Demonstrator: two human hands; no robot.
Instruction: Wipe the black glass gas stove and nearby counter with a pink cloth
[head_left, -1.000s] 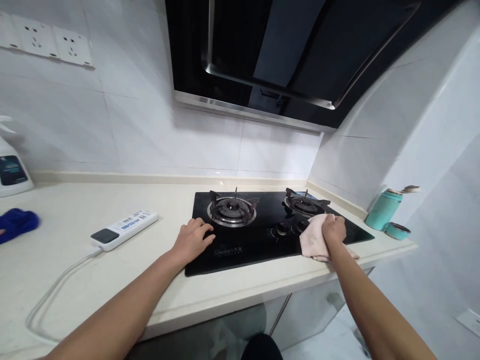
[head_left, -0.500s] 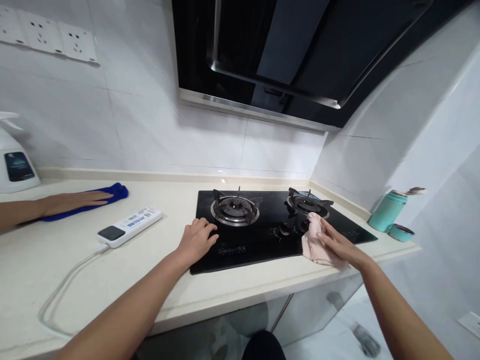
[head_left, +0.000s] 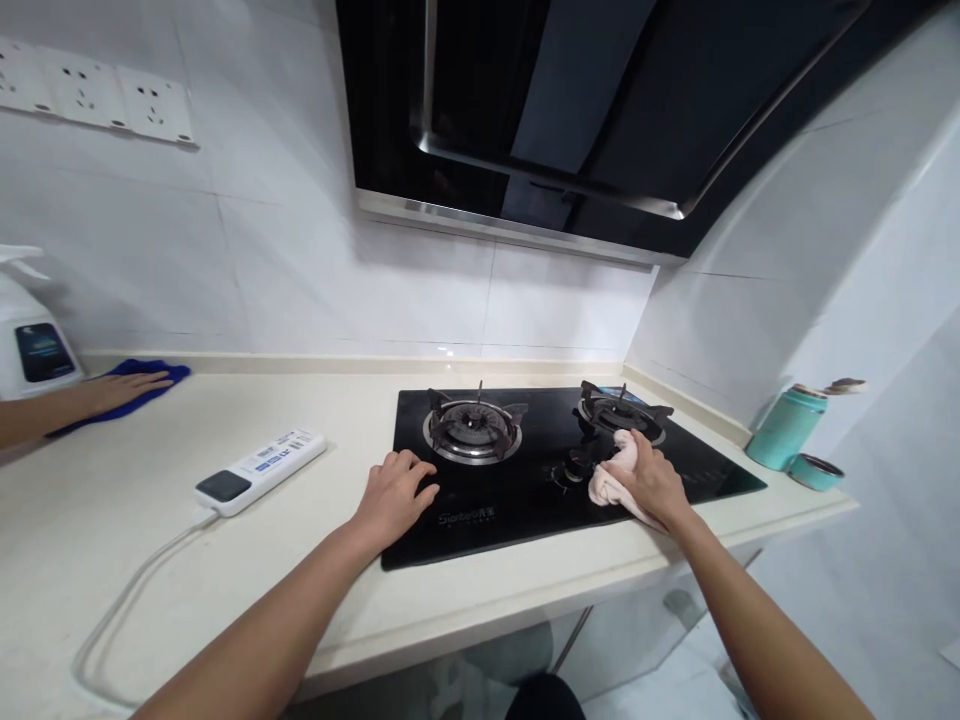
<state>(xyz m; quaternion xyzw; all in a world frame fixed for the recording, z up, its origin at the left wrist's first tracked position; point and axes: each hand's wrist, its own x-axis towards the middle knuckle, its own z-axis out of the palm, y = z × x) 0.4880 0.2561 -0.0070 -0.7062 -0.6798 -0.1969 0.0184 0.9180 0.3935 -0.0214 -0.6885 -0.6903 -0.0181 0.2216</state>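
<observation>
A black glass gas hob (head_left: 525,500) with two burners is set into the cream counter (head_left: 150,520). My left hand (head_left: 396,492) lies on the hob's front left corner, fingers loosely curled and apart, holding nothing. My right hand (head_left: 651,480) presses a pale pink cloth (head_left: 613,474) onto the glass beside the control knobs (head_left: 576,466), in front of the right burner (head_left: 621,412). The left burner (head_left: 472,430) is uncovered.
Another person's hand (head_left: 120,386) rests on a blue cloth (head_left: 154,372) at the far left, by a white spray bottle (head_left: 30,330). A white power strip (head_left: 259,468) with its cable lies on the counter. A teal flask (head_left: 786,428) and its lid (head_left: 816,472) stand right. A range hood (head_left: 585,120) hangs overhead.
My right hand has slid the pink cloth leftward and back toward the knobs. The other person's hand and blue cloth pulled back to the left. My left hand stayed put.
</observation>
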